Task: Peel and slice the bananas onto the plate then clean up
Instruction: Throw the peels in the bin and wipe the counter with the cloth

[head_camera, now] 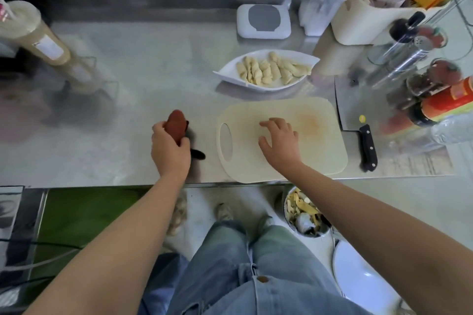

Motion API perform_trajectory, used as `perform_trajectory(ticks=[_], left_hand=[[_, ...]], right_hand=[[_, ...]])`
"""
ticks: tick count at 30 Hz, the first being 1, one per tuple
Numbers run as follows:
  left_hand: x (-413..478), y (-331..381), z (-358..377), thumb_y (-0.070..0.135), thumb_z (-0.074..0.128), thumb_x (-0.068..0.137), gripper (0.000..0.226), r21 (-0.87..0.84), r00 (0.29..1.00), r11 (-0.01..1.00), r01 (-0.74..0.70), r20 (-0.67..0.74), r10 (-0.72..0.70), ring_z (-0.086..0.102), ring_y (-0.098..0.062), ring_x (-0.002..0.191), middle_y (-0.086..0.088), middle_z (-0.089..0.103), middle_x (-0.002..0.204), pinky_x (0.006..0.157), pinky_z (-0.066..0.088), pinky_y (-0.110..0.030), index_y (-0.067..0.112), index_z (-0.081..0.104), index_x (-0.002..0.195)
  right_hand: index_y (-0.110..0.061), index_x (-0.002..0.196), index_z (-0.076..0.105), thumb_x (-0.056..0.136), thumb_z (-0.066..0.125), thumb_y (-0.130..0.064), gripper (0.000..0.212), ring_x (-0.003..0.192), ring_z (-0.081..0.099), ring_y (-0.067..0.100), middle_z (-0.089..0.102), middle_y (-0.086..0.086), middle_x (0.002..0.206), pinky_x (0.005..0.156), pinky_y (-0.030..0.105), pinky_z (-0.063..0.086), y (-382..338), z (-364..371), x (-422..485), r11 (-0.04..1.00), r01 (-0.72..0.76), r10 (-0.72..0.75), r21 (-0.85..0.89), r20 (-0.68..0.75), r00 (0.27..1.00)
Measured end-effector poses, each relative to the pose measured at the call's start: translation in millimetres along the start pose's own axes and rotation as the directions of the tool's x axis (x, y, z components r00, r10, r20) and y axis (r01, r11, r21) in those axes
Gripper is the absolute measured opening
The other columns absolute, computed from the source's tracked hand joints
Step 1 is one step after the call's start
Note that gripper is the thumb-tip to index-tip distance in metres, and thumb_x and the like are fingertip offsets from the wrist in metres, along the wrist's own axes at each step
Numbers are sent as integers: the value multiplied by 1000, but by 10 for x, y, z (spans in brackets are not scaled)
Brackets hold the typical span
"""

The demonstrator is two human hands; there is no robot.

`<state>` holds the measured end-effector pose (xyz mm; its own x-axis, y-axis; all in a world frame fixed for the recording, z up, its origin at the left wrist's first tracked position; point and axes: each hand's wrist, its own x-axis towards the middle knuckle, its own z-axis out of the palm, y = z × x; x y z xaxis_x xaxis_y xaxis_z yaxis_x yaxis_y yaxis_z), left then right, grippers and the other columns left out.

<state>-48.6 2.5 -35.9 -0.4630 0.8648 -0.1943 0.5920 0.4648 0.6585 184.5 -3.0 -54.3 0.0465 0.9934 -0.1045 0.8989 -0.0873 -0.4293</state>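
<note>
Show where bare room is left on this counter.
Widest bare patch: counter between the canister, the plate and the left hand gripping a red object. The board is bare beyond the right hand. Crowded at right: cleaver, bottles.

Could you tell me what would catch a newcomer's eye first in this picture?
Probably the white plate of banana slices behind the pale cutting board, where the right hand rests with fingers spread. Left of the board, the left hand grips a reddish-brown object; a cleaver lies to the right.
</note>
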Motion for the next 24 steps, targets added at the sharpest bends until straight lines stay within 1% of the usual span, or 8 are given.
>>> perform_trajectory(ticks=[4, 6, 8, 10, 12, 15, 18, 24], left_hand=[[-238, 419, 229, 26, 63, 90, 46, -258, 986, 961, -104, 103, 135, 58, -20, 97, -4, 58, 118, 85, 48, -33, 15, 41, 128], [-389, 661, 355, 46, 54, 92, 46, -464, 947, 885, 37, 299, 117, 61, -20, 101, -4, 59, 118, 88, 52, -38, 16, 44, 126], [-533, 866, 462, 60, 37, 93, 55, -599, 834, 741, 304, 544, 97, 67, -19, 94, -9, 65, 114, 78, 57, -37, 17, 55, 123], [-633, 961, 536, 53, 20, 101, 59, -574, 770, 755, 316, 620, 150, 69, -13, 89, -6, 70, 106, 70, 53, -26, 18, 65, 116], [-615, 901, 615, 42, 26, 104, 50, -448, 810, 887, 110, 557, 181, 62, -14, 100, -1, 69, 107, 80, 43, -26, 20, 71, 105], [-520, 667, 690, 25, 50, 95, 25, 78, 913, 967, -243, 356, 200, 52, -26, 111, -9, 60, 117, 89, 43, -35, 18, 66, 112], [-539, 503, 666, 20, 56, 91, 36, 338, 972, 925, -172, 210, 104, 45, -37, 113, -20, 47, 123, 92, 42, -43, 7, 51, 124], [-527, 379, 712, 13, 67, 86, 32, 314, 993, 949, -15, 117, -23, 55, -39, 98, -22, 51, 115, 83, 46, -42, -1, 52, 110]], right_hand=[[-24, 140, 42, 97, 50, -36, 46, 116, 50, 13, 38, 2, 139, 98, 36, 46, -226, -175, 32, 785, -81, 25, 614, 100, 995], [-33, 148, 25, 97, 46, -43, 56, 115, 49, 8, 29, -5, 145, 89, 32, 53, -319, -300, 25, 607, -201, -7, 769, 258, 966], [-37, 148, 17, 96, 49, -40, 61, 114, 52, 11, 33, -7, 144, 78, 27, 56, -283, -386, 17, 489, -287, -45, 824, 352, 935], [-33, 145, 24, 94, 59, -23, 62, 112, 56, 18, 45, 1, 134, 81, 32, 55, -112, -460, 11, 519, -273, -17, 810, 329, 944], [-25, 140, 32, 89, 58, -6, 60, 110, 55, 22, 49, 7, 128, 86, 36, 52, 128, -522, -2, 593, -272, 97, 757, 269, 958], [-21, 135, 38, 84, 54, 1, 59, 103, 54, 22, 51, 10, 123, 83, 35, 50, 472, -604, -31, 676, -309, 277, 669, 158, 948], [-26, 137, 38, 82, 54, -4, 61, 105, 53, 23, 49, 7, 123, 88, 38, 48, 747, -633, -91, 815, -302, 322, 495, 47, 946], [-26, 147, 21, 90, 52, -10, 68, 113, 48, 24, 34, 9, 139, 87, 34, 41, 1002, -603, -269, 859, -279, 313, 429, -10, 950]])
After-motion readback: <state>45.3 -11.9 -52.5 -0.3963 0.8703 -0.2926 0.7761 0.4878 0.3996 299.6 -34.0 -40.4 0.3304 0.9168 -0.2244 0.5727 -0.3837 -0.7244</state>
